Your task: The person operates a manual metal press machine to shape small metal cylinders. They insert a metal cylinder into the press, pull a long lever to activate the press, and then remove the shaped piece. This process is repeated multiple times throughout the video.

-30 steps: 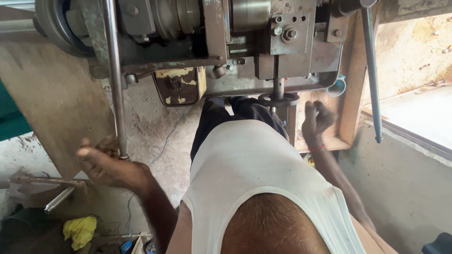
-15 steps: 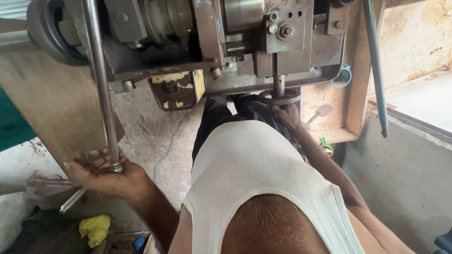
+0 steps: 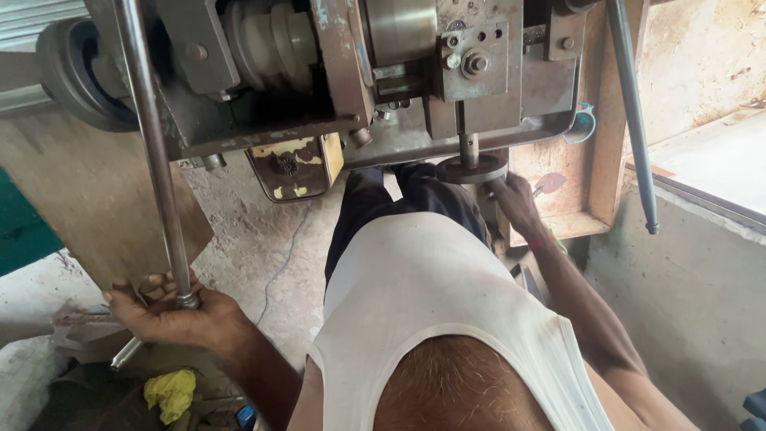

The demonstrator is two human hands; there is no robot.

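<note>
I look down over my white vest at a grey metal machine [image 3: 383,88]. My left hand [image 3: 171,311] is closed around the lower end of a long steel lever rod [image 3: 155,160] that runs up to the machine's left side. My right hand [image 3: 515,203] reaches forward and grips the rim of a dark round handwheel [image 3: 471,169] on a short vertical shaft under the machine's front plate. A second steel rod [image 3: 630,112] hangs down at the right, untouched.
A brown board [image 3: 88,207] leans at the left. A wooden frame [image 3: 594,144] stands behind the handwheel, a concrete ledge [image 3: 702,175] at the right. A yellow rag [image 3: 169,393] and a short metal pipe [image 3: 126,353] lie on the dusty floor.
My left hand slid onto the lever rod's end and closed on it. My right hand rose from beside the frame to the handwheel. The view moved closer to the machine.
</note>
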